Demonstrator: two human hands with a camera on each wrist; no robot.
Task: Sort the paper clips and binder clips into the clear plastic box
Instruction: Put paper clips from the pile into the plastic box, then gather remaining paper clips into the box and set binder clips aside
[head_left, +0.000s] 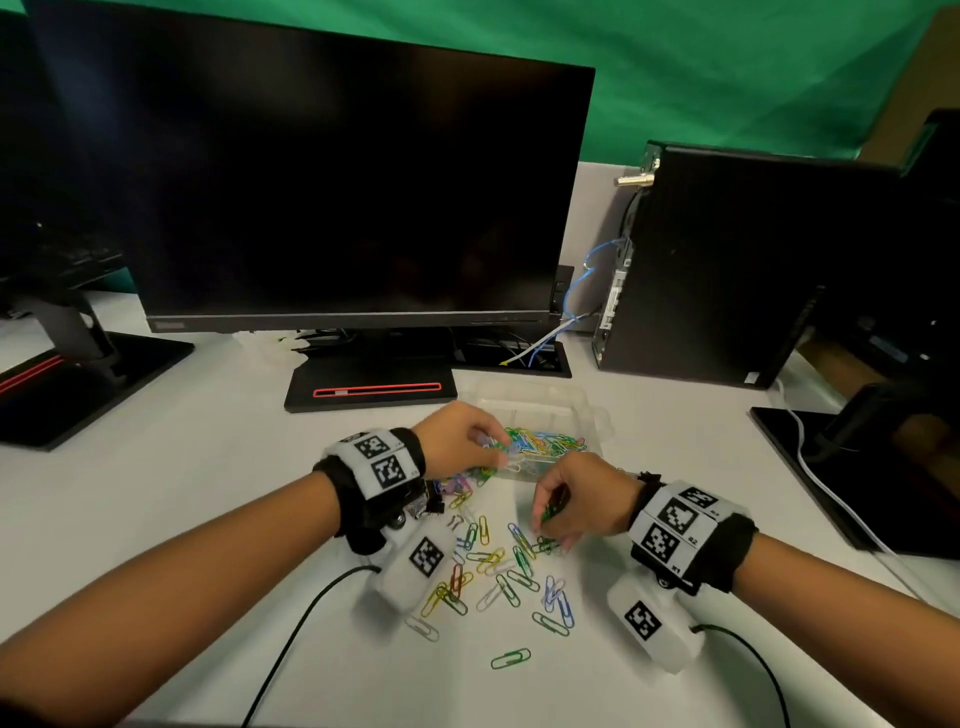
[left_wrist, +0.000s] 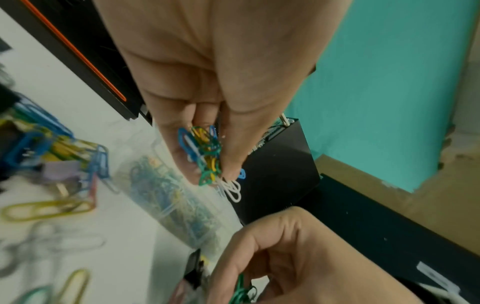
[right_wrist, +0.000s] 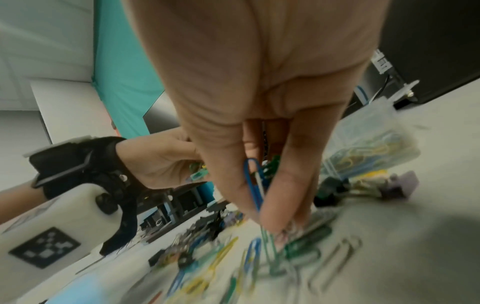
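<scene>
The left hand (head_left: 457, 441) pinches a bunch of colored paper clips (left_wrist: 207, 156) between its thumb and fingers (left_wrist: 179, 131), right at the near edge of the clear plastic box (head_left: 566, 410). The box sits on the white tabletop (head_left: 218, 467) in front of the black monitor (head_left: 322, 187), with many clips already inside. The right hand (head_left: 576, 499) reaches down to the loose clips (head_left: 498, 571) scattered on the tabletop; its fingers are curled around a few green and blue clips (right_wrist: 255, 181), with the tips touching a green one. Some binder clips (right_wrist: 400, 185) lie near the box.
</scene>
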